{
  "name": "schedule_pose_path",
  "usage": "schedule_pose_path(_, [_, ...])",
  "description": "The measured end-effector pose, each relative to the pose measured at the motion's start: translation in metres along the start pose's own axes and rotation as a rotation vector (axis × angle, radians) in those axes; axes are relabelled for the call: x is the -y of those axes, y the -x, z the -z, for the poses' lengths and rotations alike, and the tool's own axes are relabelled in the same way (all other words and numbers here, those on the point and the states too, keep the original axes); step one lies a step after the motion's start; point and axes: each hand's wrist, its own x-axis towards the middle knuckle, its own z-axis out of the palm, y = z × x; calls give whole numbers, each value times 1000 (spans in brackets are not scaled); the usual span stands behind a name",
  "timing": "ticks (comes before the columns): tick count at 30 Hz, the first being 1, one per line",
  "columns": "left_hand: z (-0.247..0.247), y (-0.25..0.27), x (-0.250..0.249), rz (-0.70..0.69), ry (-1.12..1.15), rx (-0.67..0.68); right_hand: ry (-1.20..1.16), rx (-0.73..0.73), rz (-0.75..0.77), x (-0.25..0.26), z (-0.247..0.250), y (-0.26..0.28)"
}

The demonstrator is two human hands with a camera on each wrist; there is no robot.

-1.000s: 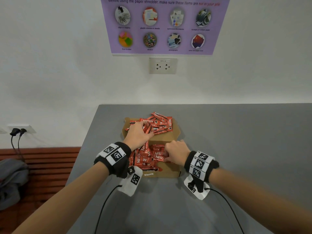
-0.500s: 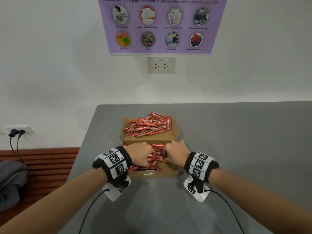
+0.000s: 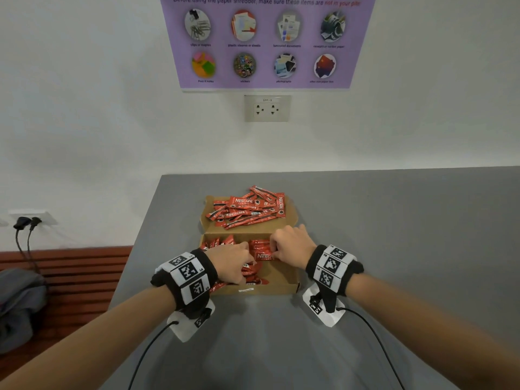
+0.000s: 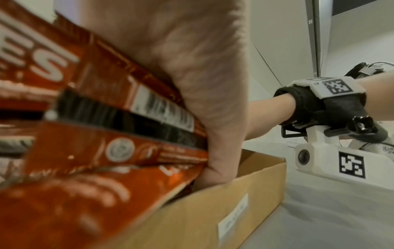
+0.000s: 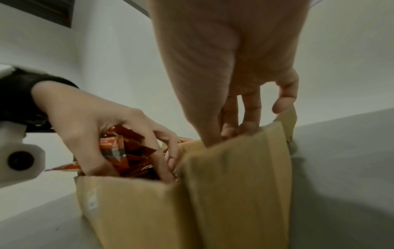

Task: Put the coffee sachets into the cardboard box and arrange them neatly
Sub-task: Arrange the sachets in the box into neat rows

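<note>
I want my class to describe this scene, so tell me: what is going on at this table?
A person is packing red coffee sachets into an open cardboard box on a grey table. The left hand grips a bunch of sachets inside the box. The right hand works among the sachets beside it, though its grip is hidden. A loose pile of sachets lies on the box's opened lid, not yet packed.
</note>
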Motion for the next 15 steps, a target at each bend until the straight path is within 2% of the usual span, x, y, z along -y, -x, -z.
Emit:
schedule_pose_path(6, [4, 1, 1, 7, 3, 55, 92, 6, 4, 8, 1, -4])
schedule_pose_path(15, [9, 3, 0, 23, 31, 70, 92, 35, 36, 9, 1, -3])
